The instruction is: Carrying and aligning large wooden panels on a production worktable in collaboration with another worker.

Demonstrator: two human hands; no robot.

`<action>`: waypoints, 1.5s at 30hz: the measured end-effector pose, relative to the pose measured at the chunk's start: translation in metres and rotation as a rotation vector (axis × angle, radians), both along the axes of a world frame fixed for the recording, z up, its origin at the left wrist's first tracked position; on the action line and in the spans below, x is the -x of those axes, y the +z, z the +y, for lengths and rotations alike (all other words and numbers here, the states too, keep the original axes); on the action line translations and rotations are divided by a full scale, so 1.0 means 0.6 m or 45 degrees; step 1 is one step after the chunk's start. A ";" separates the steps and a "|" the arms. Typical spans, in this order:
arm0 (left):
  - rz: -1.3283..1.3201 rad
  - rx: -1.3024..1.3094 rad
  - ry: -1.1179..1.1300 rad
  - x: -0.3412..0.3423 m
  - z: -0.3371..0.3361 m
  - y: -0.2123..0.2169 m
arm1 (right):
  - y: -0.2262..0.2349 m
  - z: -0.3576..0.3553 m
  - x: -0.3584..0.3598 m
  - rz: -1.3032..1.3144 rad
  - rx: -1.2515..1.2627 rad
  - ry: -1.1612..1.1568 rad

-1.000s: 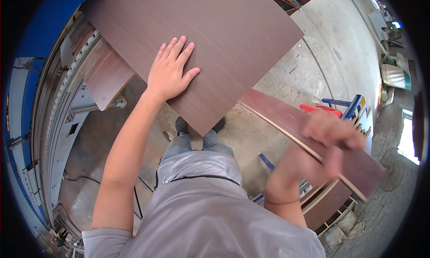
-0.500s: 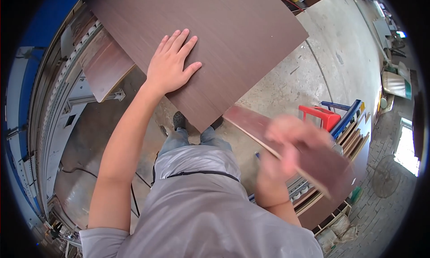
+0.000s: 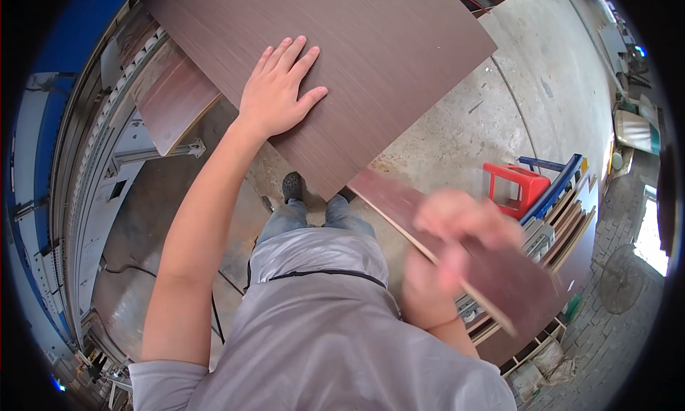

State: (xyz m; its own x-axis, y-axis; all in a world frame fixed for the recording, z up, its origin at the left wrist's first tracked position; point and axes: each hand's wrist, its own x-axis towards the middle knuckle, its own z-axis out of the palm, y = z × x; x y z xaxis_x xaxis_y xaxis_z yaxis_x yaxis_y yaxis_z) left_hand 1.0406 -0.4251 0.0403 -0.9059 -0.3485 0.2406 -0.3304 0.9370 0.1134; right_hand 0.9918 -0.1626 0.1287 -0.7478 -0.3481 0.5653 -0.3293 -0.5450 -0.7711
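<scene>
The left hand (image 3: pixel 278 93) is lying flat, fingers spread wide, on the large dark brown wood-grain panel (image 3: pixel 342 61), which is stretching away to the far side over the concrete floor (image 3: pixel 457 133). The right hand (image 3: pixel 457 232), blurred, is gripping a narrow dark brown laminate strip (image 3: pixel 499 268) low on the right. Its long axis is running from near the big panel's nearest corner out to the near right. A red plastic stool (image 3: pixel 517 190) is standing just beyond it.

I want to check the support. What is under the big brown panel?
Beyond the large brown panel's near edge, concrete floor and shoes show. The left hand lies flat on top; its support is hidden.
</scene>
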 end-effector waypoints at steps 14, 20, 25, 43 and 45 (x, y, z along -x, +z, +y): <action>-0.007 0.022 -0.013 -0.001 -0.005 -0.002 | 0.001 0.008 -0.038 0.111 0.128 0.104; -0.073 0.002 0.002 -0.003 -0.002 -0.003 | -0.013 0.006 -0.043 -0.032 -0.234 0.130; -0.077 -0.009 -0.007 -0.003 -0.004 -0.003 | -0.032 -0.030 -0.073 -0.012 -0.243 0.265; -0.046 0.011 -0.012 -0.004 -0.007 -0.009 | 0.016 -0.003 -0.051 0.156 0.119 -0.018; -0.051 0.004 -0.016 -0.007 -0.005 -0.010 | 0.031 0.019 -0.041 0.120 0.318 -0.138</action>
